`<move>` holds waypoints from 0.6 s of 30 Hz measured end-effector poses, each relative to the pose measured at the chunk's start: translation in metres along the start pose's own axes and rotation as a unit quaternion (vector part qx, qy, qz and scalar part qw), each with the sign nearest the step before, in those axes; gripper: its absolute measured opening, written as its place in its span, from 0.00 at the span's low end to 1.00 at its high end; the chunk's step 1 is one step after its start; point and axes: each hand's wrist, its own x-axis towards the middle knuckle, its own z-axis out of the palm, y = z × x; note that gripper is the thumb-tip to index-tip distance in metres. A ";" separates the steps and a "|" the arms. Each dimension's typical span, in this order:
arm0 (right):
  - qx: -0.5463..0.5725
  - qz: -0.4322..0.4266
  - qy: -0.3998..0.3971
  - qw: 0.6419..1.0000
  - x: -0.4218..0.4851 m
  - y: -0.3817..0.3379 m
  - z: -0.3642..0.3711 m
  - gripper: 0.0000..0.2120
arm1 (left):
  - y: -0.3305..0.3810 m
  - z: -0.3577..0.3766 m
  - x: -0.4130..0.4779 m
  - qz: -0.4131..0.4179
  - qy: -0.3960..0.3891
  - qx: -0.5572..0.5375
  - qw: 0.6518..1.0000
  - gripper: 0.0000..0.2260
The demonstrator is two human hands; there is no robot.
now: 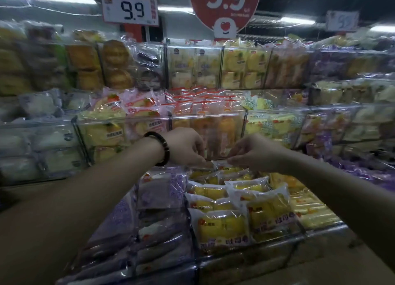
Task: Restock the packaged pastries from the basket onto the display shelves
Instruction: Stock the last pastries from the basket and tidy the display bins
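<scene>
Both hands reach over the lowest display bin at its far end. My left hand (188, 146), with a dark bead bracelet on the wrist, curls its fingers down at the back row of yellow packaged pastries (224, 171). My right hand (254, 152) pinches the top edge of a clear-wrapped yellow pastry pack (220, 164) at that same spot. Rows of yellow pastry packs (224, 227) fill the bin below my hands. No basket is in view.
Purple-wrapped packs (158, 190) fill the compartment left of the yellow ones. Clear acrylic shelf bins (205, 116) rise in tiers behind, stocked with orange, strawberry and yellow pastries. Price signs reading 9.9 (130, 9) hang above. The bin's front edge (277, 240) is near me.
</scene>
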 end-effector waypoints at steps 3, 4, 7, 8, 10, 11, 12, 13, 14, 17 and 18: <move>-0.047 -0.019 -0.002 0.999 0.027 0.014 0.011 0.05 | 0.002 0.019 0.038 0.005 -0.014 0.011 1.000 0.06; -0.076 -0.027 -0.006 0.997 0.036 0.017 0.015 0.05 | 0.001 0.027 0.050 0.002 -0.019 0.020 1.000 0.06; -0.160 -0.046 0.001 0.986 0.065 0.029 0.028 0.06 | -0.002 0.048 0.076 -0.011 -0.038 0.090 0.995 0.08; -0.173 -0.051 -0.001 0.984 0.074 0.033 0.033 0.07 | -0.004 0.053 0.082 -0.018 -0.048 0.121 0.991 0.09; -0.179 -0.070 -0.011 0.981 0.090 0.037 0.044 0.09 | -0.009 0.062 0.091 -0.025 -0.068 0.174 0.982 0.07; -0.186 -0.075 -0.019 0.980 0.098 0.039 0.051 0.10 | -0.011 0.066 0.095 -0.019 -0.067 0.193 0.979 0.09; -0.193 -0.075 -0.026 0.978 0.105 0.041 0.057 0.12 | -0.012 0.068 0.098 -0.011 -0.064 0.213 0.975 0.12; -0.199 -0.063 -0.035 0.977 0.111 0.043 0.062 0.13 | -0.012 0.069 0.100 -0.009 -0.067 0.234 0.970 0.16; -0.209 -0.049 -0.042 0.976 0.117 0.045 0.064 0.14 | -0.009 0.069 0.102 -0.014 -0.078 0.259 0.963 0.20; -0.242 -0.025 -0.053 0.969 0.126 0.048 0.061 0.14 | 0.005 0.068 0.113 -0.043 -0.144 0.304 0.941 0.28; -0.244 -0.024 -0.055 0.968 0.128 0.049 0.058 0.14 | 0.009 0.068 0.117 -0.044 -0.159 0.311 0.936 0.27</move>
